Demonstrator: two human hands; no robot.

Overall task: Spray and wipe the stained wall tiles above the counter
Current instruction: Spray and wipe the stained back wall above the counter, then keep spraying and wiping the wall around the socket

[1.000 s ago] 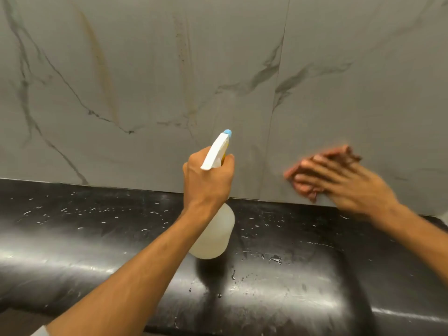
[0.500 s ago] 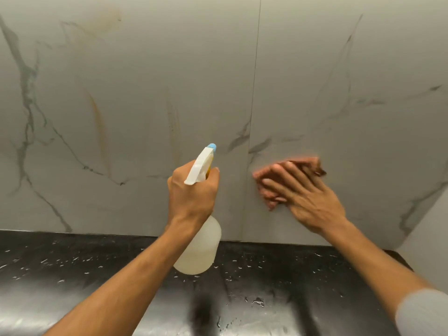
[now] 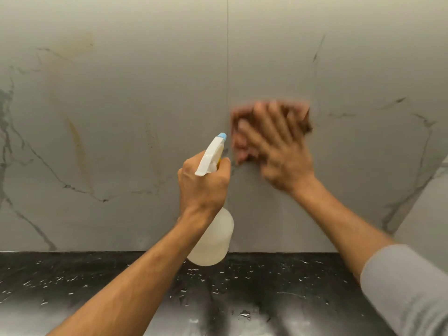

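Right of the tile seam (image 3: 228, 57), flat right hand (image 3: 283, 154) presses cloth (image 3: 240, 144) mid-wipe; left hand (image 3: 203, 187) grips spray bottle (image 3: 213, 241); brown streaks (image 3: 77, 146) left of that seam look uncleaned.

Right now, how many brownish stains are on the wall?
3, on the left tile: blotch high up, bold streak below, faint streak nearer the bottle. The cloth may hide others.
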